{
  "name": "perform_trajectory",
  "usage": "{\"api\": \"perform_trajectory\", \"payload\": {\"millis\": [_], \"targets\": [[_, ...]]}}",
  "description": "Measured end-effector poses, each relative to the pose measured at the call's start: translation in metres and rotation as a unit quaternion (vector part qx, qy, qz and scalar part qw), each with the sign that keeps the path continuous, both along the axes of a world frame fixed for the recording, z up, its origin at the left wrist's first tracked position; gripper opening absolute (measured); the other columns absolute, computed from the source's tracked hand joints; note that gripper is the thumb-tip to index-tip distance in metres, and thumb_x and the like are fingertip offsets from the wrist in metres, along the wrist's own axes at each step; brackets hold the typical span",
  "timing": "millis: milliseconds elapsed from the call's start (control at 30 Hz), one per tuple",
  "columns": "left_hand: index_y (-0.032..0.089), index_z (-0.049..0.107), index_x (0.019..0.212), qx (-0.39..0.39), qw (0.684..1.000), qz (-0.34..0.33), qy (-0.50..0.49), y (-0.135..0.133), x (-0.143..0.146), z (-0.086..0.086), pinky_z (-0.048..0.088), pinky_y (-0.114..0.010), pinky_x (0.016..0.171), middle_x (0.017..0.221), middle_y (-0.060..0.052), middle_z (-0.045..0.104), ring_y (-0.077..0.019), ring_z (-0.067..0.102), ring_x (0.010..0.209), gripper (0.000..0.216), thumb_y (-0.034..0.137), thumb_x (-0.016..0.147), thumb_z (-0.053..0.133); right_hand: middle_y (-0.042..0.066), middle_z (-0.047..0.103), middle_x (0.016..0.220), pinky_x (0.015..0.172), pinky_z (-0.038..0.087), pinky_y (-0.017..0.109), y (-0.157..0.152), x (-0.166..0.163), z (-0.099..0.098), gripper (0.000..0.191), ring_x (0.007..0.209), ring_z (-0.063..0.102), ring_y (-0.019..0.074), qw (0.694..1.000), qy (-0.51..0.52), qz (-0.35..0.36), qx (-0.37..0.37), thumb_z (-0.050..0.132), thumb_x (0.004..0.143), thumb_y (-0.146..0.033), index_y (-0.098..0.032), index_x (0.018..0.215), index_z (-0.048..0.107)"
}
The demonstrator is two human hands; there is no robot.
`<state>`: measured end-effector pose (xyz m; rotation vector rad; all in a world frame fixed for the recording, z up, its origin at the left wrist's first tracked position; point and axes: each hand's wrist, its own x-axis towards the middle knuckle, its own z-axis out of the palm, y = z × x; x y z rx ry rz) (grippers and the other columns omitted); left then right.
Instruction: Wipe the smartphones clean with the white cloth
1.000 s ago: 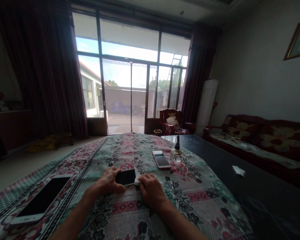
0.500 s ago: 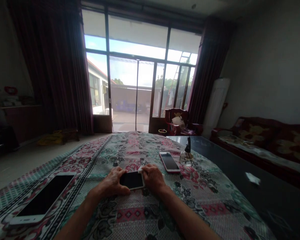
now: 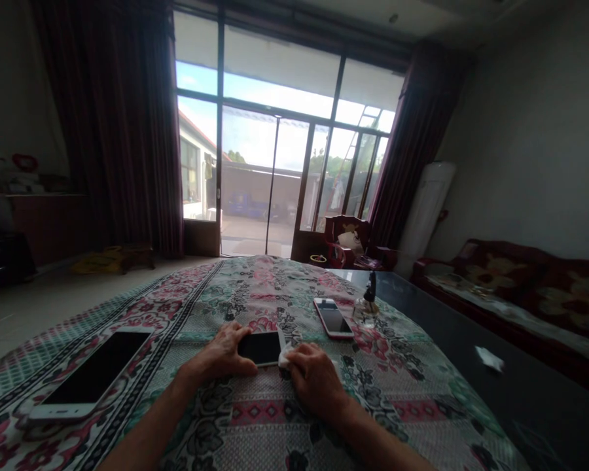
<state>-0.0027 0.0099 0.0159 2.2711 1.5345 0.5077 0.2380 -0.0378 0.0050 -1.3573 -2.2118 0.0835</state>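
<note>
I work at a bench (image 3: 201, 304) spread with a flowered cloth; its far edge rounds off ahead of me and its left edge slants down and away, while its near edge lies out of view. On the right the cloth borders a dark, glossy surface (image 3: 454, 327), and I cannot tell whether that is the same top.

My left hand (image 3: 226, 352) grasps the left end of a phone lying screen up near the bench's middle, thumb on the near edge and fingers by the far one, I judge to brace it against sliding. My right hand (image 3: 317, 379) comes in low from the right, leaving most of that screen uncovered.

The large phone (image 3: 95, 373) lies slantwise toward the left edge, well apart from both hands, though my left forearm bounds the room between. The gripped phone (image 3: 260, 348) is smaller. The pink-edged phone (image 3: 334, 318) lies beyond my right hand, with the glass bottle (image 3: 364, 318) upright just beside it, limiting a sweep that way; nearer the right edge, cloth gives open room.

Out on the dark surface sits a crumpled white scrap (image 3: 489, 360). My right grip pinches a white tissue (image 3: 285, 357) at the phone's right end.
</note>
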Motion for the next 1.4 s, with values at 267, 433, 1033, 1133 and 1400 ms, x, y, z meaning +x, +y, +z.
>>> {"api": "perform_trajectory", "payload": {"millis": [267, 433, 1033, 1133, 1400], "targets": [[0.022, 0.061, 0.119, 0.003, 1.0, -0.003, -0.001, 0.003, 0.0, -0.002, 0.041, -0.032, 0.097, 0.121, -0.007, 0.056, -0.0306, 0.048, 0.117, 0.076, 0.056, 0.052, 0.074, 0.003, 0.068, 0.094, 0.082, 0.04, 0.023, 0.03, -0.01, 0.006, 0.024, 0.09, 0.058, 0.0159, 1.0, 0.005, -0.014, -0.015, 0.05, 0.087, -0.018, -0.024, 0.092, 0.073], [0.021, 0.061, 0.119, 0.006, 1.0, -0.008, -0.017, 0.004, -0.001, -0.005, 0.042, -0.034, 0.096, 0.118, -0.008, 0.055, -0.0306, 0.049, 0.114, 0.077, 0.054, 0.052, 0.075, 0.004, 0.067, 0.092, 0.08, 0.039, 0.023, 0.052, -0.025, 0.012, 0.025, 0.088, 0.059, 0.0158, 0.998, -0.013, -0.051, -0.028, 0.049, 0.087, -0.02, -0.024, 0.087, 0.074], [0.022, 0.061, 0.12, 0.012, 0.999, -0.001, -0.038, 0.0, -0.001, -0.004, 0.042, -0.036, 0.098, 0.118, -0.008, 0.055, -0.0322, 0.049, 0.116, 0.076, 0.053, 0.052, 0.075, 0.003, 0.064, 0.085, 0.074, 0.037, 0.024, 0.011, -0.01, 0.017, 0.024, 0.081, 0.057, 0.0145, 0.995, -0.093, -0.016, -0.026, 0.049, 0.087, -0.02, -0.022, 0.077, 0.07], [0.023, 0.061, 0.119, 0.013, 0.999, -0.002, -0.037, 0.002, -0.002, -0.006, 0.042, -0.036, 0.098, 0.117, -0.007, 0.055, -0.0318, 0.049, 0.115, 0.075, 0.052, 0.052, 0.076, 0.005, 0.065, 0.087, 0.075, 0.037, 0.026, 0.026, -0.019, 0.022, 0.025, 0.082, 0.057, 0.0159, 0.994, -0.106, -0.034, -0.016, 0.048, 0.088, -0.022, -0.022, 0.078, 0.072], [0.022, 0.06, 0.121, 0.014, 0.999, -0.004, -0.038, 0.003, -0.001, -0.008, 0.04, -0.035, 0.101, 0.117, -0.008, 0.054, -0.031, 0.047, 0.117, 0.079, 0.052, 0.051, 0.078, 0.005, 0.065, 0.096, 0.081, 0.036, 0.028, 0.054, -0.04, 0.02, 0.025, 0.09, 0.056, 0.0179, 0.994, -0.106, -0.035, 0.004, 0.047, 0.088, -0.022, -0.022, 0.084, 0.072]]}}
